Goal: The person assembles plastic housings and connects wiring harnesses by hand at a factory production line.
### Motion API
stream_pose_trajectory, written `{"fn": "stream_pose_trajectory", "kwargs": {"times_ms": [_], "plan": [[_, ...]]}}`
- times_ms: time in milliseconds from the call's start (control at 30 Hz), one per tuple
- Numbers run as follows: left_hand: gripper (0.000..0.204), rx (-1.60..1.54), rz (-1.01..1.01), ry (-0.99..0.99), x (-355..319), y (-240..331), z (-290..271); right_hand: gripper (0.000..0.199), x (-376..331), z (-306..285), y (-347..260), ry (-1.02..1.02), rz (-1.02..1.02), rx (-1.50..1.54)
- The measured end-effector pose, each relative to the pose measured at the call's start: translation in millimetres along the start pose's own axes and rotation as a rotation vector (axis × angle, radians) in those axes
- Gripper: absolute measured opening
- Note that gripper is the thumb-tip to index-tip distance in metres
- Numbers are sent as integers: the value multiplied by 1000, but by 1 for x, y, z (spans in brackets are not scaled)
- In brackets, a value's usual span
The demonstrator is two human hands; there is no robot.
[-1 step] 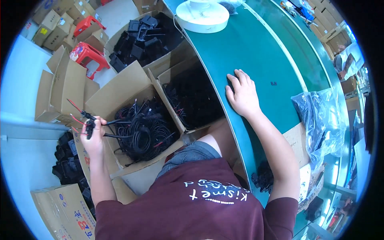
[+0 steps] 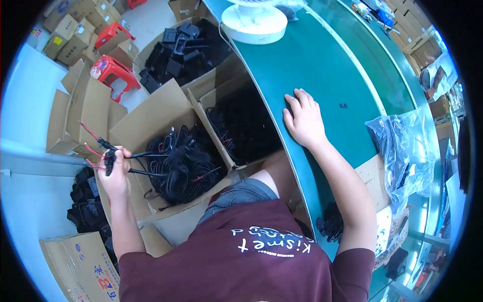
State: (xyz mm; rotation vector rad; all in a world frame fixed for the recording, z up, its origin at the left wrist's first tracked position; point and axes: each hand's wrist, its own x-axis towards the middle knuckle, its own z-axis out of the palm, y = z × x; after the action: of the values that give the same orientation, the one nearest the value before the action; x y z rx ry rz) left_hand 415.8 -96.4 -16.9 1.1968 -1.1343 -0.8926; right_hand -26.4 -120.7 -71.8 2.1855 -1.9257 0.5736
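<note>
My left hand is closed round black cables at the left. Thin red wire ends and black connectors stick out past my fingers. The cables run from my grip to a tangled pile of black cables, blurred in places, inside an open cardboard box. My right hand lies palm down with fingers stretched on the green worktable, near its left edge, holding nothing. To the right of it lies a tiny black part.
A second box holds dark cables; behind stands a container of black plastic parts. A white fan base stands on the table's far end. Clear plastic bags lie at right. Red stools and cartons stand left.
My left hand has shifted slightly left with the cables, and the coil in the box has been pulled out of shape. My right hand rests where it was.
</note>
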Motion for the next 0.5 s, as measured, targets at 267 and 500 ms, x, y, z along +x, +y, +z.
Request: {"fn": "stream_pose_trajectory", "kwargs": {"times_ms": [267,500], "plan": [[22,-380,363,-138,35,157,-34,37,-19,3,0,43,5,34],[22,-634,226,-721,85,229,64,103,-33,-51,-85,-285,-98,954]]}}
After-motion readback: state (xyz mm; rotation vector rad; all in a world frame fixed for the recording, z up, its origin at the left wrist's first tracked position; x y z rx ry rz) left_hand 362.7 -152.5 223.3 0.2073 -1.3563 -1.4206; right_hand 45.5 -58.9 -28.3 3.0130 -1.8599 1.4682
